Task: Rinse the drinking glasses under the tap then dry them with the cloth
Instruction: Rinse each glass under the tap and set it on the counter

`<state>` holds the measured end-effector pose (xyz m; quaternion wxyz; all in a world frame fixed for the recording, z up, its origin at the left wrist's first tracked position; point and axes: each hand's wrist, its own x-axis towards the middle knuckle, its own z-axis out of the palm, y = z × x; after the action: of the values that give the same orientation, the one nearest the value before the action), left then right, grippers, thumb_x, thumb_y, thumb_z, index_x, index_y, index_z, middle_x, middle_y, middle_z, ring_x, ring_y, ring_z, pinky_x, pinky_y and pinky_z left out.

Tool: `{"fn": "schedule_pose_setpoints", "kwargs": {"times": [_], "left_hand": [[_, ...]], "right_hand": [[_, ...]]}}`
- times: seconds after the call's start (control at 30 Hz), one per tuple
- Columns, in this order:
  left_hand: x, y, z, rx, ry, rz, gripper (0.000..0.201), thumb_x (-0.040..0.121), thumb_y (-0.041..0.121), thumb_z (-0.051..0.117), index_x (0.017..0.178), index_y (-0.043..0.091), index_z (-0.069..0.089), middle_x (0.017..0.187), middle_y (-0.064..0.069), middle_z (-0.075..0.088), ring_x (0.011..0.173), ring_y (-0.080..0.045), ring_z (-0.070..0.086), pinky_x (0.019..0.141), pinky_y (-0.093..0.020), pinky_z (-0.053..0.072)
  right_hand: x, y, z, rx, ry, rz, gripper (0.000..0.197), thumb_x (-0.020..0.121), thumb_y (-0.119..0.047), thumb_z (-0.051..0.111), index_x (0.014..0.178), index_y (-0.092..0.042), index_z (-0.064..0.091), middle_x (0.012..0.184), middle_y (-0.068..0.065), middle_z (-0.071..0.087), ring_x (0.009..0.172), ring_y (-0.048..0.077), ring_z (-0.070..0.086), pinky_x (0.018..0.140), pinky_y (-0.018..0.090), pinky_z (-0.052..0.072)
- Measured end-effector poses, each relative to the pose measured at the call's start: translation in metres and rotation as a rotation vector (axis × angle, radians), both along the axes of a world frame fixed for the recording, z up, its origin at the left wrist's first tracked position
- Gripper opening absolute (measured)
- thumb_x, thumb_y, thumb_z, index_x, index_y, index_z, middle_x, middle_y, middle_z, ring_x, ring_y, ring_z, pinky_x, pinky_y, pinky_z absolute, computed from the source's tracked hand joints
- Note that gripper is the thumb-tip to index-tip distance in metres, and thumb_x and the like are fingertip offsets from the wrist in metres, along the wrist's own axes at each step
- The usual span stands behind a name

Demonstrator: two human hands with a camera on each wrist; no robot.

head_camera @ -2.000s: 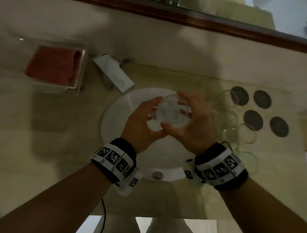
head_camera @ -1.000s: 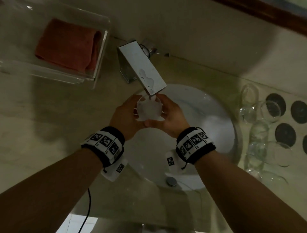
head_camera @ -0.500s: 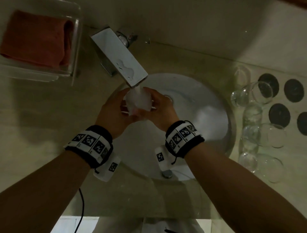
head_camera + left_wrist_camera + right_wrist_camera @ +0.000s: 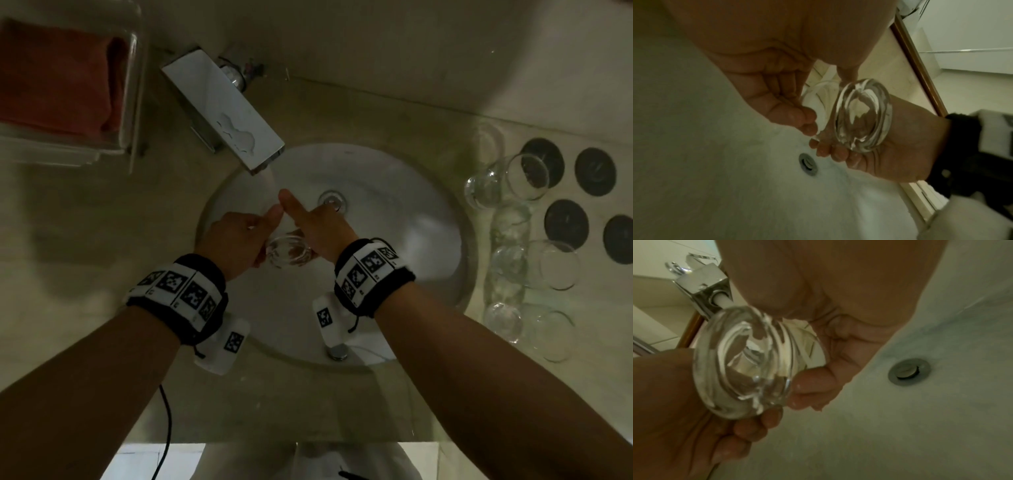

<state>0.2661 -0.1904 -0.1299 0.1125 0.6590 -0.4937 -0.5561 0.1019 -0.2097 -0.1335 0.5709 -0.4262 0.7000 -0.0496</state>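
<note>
A clear drinking glass [image 4: 287,253] lies tilted between both hands over the white sink bowl [image 4: 411,240], its thick base [image 4: 863,115] toward me and its mouth toward the running tap [image 4: 224,109]. My left hand [image 4: 236,240] curls round its left side; the left fingers [image 4: 785,105] wrap the wall. My right hand [image 4: 317,226] grips the right side, fingers [image 4: 818,386] curled under it. Water [image 4: 270,176] streams from the spout into the glass [image 4: 748,363]. A folded red cloth [image 4: 58,78] lies in a clear tray at the far left.
Several other clear glasses [image 4: 513,253] lie on the counter right of the sink, beside dark round coasters [image 4: 565,222]. The drain [image 4: 331,200] sits beyond my hands. The clear tray [image 4: 133,113] stands left of the tap. A black cable [image 4: 164,428] hangs at the counter's front edge.
The glass has tipped from upright under the spout to lying on its side, lower in the bowl, base toward me. Both hands have dropped with it and both thumbs are now raised.
</note>
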Motion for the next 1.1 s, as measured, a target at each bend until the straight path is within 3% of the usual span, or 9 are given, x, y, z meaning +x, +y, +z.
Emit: {"fn": "schedule_pose_setpoints", "kwargs": {"times": [0.13, 0.23, 0.3, 0.37, 0.5, 0.6, 0.7, 0.83, 1.1], "left_hand": [[0.005, -0.002, -0.010, -0.008, 0.123, 0.076, 0.052, 0.082, 0.066, 0.056, 0.091, 0.018, 0.072, 0.091, -0.010, 0.073, 0.085, -0.024, 0.071, 0.081, -0.036, 0.059], [0.008, -0.004, -0.009, -0.010, 0.266, 0.179, 0.047, 0.085, 0.028, 0.076, 0.124, 0.007, 0.062, 0.107, -0.008, 0.069, 0.101, -0.023, 0.069, 0.080, -0.029, 0.059], [0.007, -0.005, -0.003, -0.026, 0.311, 0.195, 0.045, 0.083, 0.012, 0.078, 0.124, 0.013, 0.059, 0.105, 0.003, 0.067, 0.095, -0.005, 0.069, 0.073, -0.016, 0.056], [0.003, -0.007, 0.005, -0.005, 0.442, 0.283, 0.045, 0.078, 0.002, 0.079, 0.116, 0.017, 0.059, 0.103, 0.005, 0.065, 0.095, -0.010, 0.067, 0.072, -0.019, 0.058], [0.001, -0.008, 0.014, 0.064, 0.603, 0.473, 0.075, 0.037, 0.036, 0.091, 0.105, 0.022, 0.063, 0.105, 0.002, 0.065, 0.099, -0.020, 0.065, 0.083, -0.038, 0.059], [0.000, -0.004, 0.013, -0.008, 0.519, 0.399, 0.066, 0.061, 0.026, 0.085, 0.122, 0.019, 0.060, 0.114, 0.004, 0.067, 0.106, -0.018, 0.067, 0.079, -0.033, 0.060], [-0.001, -0.007, 0.010, 0.089, 0.639, 0.578, 0.030, 0.094, 0.007, 0.063, 0.124, 0.010, 0.062, 0.096, 0.005, 0.075, 0.082, -0.009, 0.074, 0.061, -0.033, 0.061], [0.003, -0.003, 0.007, -0.042, 0.476, 0.365, 0.060, 0.082, -0.010, 0.071, 0.136, 0.010, 0.054, 0.125, -0.004, 0.062, 0.089, 0.000, 0.069, 0.067, -0.020, 0.058], [0.007, -0.003, 0.004, -0.126, 0.411, 0.294, 0.078, 0.067, 0.011, 0.085, 0.138, 0.020, 0.053, 0.122, 0.008, 0.062, 0.108, -0.004, 0.063, 0.075, -0.013, 0.055]], "right_hand": [[0.002, -0.002, -0.003, -0.089, -0.100, -0.038, 0.084, 0.080, -0.076, 0.058, 0.107, 0.002, 0.070, 0.098, 0.016, 0.075, 0.090, 0.029, 0.073, 0.090, 0.049, 0.059], [0.000, 0.000, -0.005, -0.218, -0.158, -0.098, 0.082, 0.070, -0.069, 0.075, 0.127, -0.012, 0.061, 0.111, 0.001, 0.071, 0.105, 0.017, 0.068, 0.092, 0.041, 0.058], [-0.003, 0.002, -0.004, -0.290, -0.205, -0.099, 0.060, 0.080, -0.038, 0.082, 0.129, -0.013, 0.058, 0.113, -0.002, 0.067, 0.108, 0.014, 0.066, 0.092, 0.034, 0.057], [-0.007, 0.003, -0.001, -0.324, -0.282, -0.098, 0.061, 0.079, -0.022, 0.085, 0.132, -0.011, 0.055, 0.123, 0.002, 0.064, 0.110, 0.017, 0.066, 0.092, 0.033, 0.058], [-0.007, 0.003, 0.003, -0.390, -0.347, -0.053, 0.079, 0.071, -0.011, 0.090, 0.140, -0.010, 0.051, 0.135, 0.008, 0.061, 0.120, 0.021, 0.063, 0.098, 0.039, 0.057], [-0.006, 0.001, 0.004, -0.430, -0.345, 0.017, 0.083, 0.068, -0.006, 0.091, 0.141, -0.008, 0.051, 0.136, 0.009, 0.060, 0.123, 0.019, 0.060, 0.100, 0.026, 0.053], [-0.008, 0.000, 0.005, -0.438, -0.343, 0.075, 0.087, 0.067, -0.009, 0.092, 0.142, -0.010, 0.049, 0.136, 0.007, 0.059, 0.124, 0.017, 0.059, 0.101, 0.022, 0.050], [-0.008, 0.000, 0.004, -0.465, -0.347, 0.102, 0.090, 0.066, -0.011, 0.093, 0.144, -0.009, 0.047, 0.139, 0.007, 0.057, 0.127, 0.019, 0.057, 0.107, 0.032, 0.049], [-0.008, -0.001, -0.002, -0.457, -0.381, 0.044, 0.089, 0.067, -0.004, 0.091, 0.144, -0.006, 0.047, 0.137, 0.010, 0.059, 0.125, 0.021, 0.059, 0.106, 0.035, 0.051]]}}
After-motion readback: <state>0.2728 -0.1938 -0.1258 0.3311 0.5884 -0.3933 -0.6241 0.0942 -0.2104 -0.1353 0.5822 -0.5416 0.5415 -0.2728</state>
